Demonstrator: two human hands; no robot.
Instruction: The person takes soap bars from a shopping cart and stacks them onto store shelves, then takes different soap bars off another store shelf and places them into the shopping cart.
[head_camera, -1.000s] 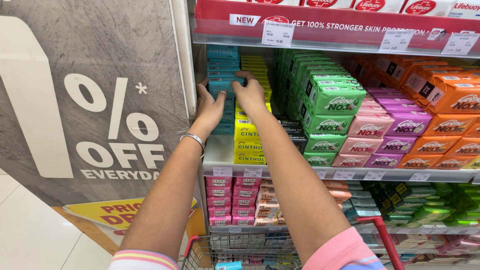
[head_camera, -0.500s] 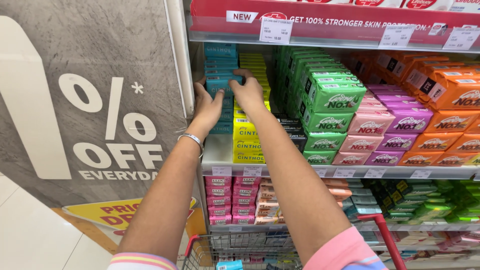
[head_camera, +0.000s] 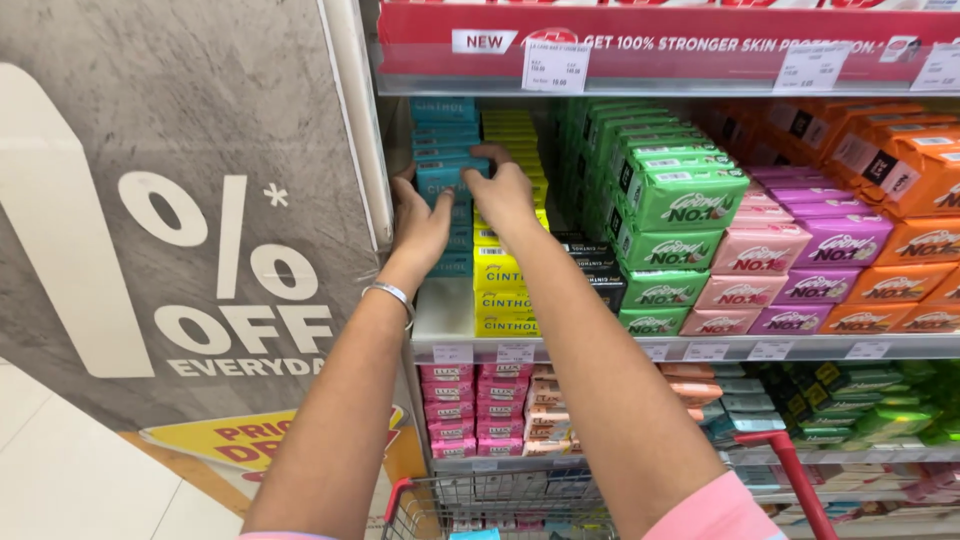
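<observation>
Both of my arms reach up to a store shelf stacked with small soap boxes. My left hand (head_camera: 418, 222) presses against the left side of a stack of teal boxes (head_camera: 447, 180), a metal bangle on its wrist. My right hand (head_camera: 503, 190) grips the same teal stack from the right, fingers curled over its top box. Directly right of it stands a stack of yellow boxes (head_camera: 505, 285). The lower teal boxes are hidden behind my left hand.
Green (head_camera: 680, 200), pink (head_camera: 765, 250), purple (head_camera: 840, 240) and orange (head_camera: 920, 170) soap stacks fill the shelf to the right. A grey discount sign panel (head_camera: 170, 220) stands at the left. A red-handled wire cart (head_camera: 790, 480) sits below, in front of lower shelves.
Both hands have stayed on the teal stack. My right hand's fingers have closed further over the top box. The view has shifted only slightly.
</observation>
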